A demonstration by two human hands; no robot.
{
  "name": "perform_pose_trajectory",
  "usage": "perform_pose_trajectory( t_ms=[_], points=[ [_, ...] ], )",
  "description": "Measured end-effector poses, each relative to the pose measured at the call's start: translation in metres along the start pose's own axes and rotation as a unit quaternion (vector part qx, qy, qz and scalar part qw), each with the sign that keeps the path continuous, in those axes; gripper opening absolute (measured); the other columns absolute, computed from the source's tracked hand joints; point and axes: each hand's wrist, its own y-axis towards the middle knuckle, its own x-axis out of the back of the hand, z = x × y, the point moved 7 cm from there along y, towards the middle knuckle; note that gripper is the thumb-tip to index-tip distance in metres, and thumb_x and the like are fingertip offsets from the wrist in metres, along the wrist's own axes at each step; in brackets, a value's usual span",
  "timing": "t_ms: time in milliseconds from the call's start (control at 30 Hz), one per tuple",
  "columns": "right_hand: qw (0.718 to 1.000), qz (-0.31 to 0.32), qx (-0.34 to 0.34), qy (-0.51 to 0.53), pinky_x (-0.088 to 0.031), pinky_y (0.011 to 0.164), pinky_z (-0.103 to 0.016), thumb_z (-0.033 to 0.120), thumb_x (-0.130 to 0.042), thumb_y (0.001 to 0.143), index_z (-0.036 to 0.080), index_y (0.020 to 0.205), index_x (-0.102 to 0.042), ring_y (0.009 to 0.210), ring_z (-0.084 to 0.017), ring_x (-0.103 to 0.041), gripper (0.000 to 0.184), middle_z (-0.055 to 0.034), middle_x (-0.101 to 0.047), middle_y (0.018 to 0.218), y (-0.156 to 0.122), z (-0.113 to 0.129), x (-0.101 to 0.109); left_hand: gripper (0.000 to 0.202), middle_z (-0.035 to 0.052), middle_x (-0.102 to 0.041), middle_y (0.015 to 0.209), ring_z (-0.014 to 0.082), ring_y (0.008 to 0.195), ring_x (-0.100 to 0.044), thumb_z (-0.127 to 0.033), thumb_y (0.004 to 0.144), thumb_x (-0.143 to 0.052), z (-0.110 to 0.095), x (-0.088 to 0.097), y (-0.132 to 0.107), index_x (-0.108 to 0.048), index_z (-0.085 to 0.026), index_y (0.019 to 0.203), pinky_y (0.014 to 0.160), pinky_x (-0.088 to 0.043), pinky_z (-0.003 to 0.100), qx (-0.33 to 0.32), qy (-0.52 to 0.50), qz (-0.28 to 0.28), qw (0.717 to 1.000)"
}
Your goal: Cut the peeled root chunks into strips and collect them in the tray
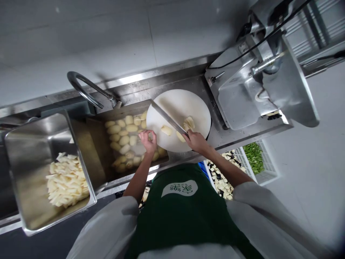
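Nearest, below the tabletop [215, 138] edge, a crate [219, 178] of diced bits sat at the person's four o'clock, with greens [253, 155] beyond it. The left hand [148, 141] had its grip curled round a pale piece [150, 136] at the board's eight o'clock rim, beside the sink [91, 144]. The right hand [197, 141] had its grip closed on the handle of a knife [168, 118], the blade running toward ten o'clock across the white board [188, 104]. Chunks [189, 123] lay just beside the blade. Potatoes [122, 138] filled the sink. A tray [27, 144] of strips [67, 183] sat at nine o'clock. Farthest stood a tap [86, 90] and a slicer [242, 97].
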Motion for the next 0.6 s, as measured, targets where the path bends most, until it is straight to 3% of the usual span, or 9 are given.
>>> perform_pose_trajectory(
  t_ms=[133, 267, 600],
  points=[
    [0.997, 0.014, 0.074, -0.035, -0.046, 0.088, -0.032, 0.041, -0.033, 0.108, 0.009, 0.121, -0.06, 0.106, -0.029, -0.068, 0.044, -0.0196, -0.072, 0.111, 0.045, 0.03, 0.005, 0.016, 0.0079, -0.064, 0.097, 0.0231, 0.101, -0.058, -0.031, 0.099, -0.051, -0.009, -0.031, -0.011, -0.063, -0.021, 0.094, 0.097, -0.043, 0.042, -0.03, -0.026, 0.082, 0.996],
    [0.995, 0.042, 0.071, -0.062, -0.047, 0.088, -0.033, 0.04, -0.032, 0.108, 0.009, 0.122, -0.062, 0.105, -0.029, -0.069, 0.047, -0.0203, -0.072, 0.112, 0.057, 0.032, -0.006, 0.017, 0.0109, -0.065, 0.105, 0.0253, 0.105, -0.055, -0.029, 0.098, -0.053, -0.011, -0.059, -0.019, -0.067, -0.02, 0.096, 0.096, -0.045, 0.043, -0.057, -0.015, 0.141, 0.988],
    [0.995, 0.068, 0.037, -0.062, -0.047, 0.085, -0.031, 0.041, -0.031, 0.108, 0.008, 0.121, -0.061, 0.102, -0.028, -0.07, 0.046, -0.0191, -0.074, 0.11, 0.061, 0.019, -0.036, 0.018, 0.0115, -0.064, 0.11, 0.0254, 0.106, -0.055, -0.027, 0.101, -0.05, -0.006, -0.07, -0.025, -0.067, -0.02, 0.101, 0.093, -0.043, 0.042, -0.072, 0.003, 0.176, 0.982]
  ],
)
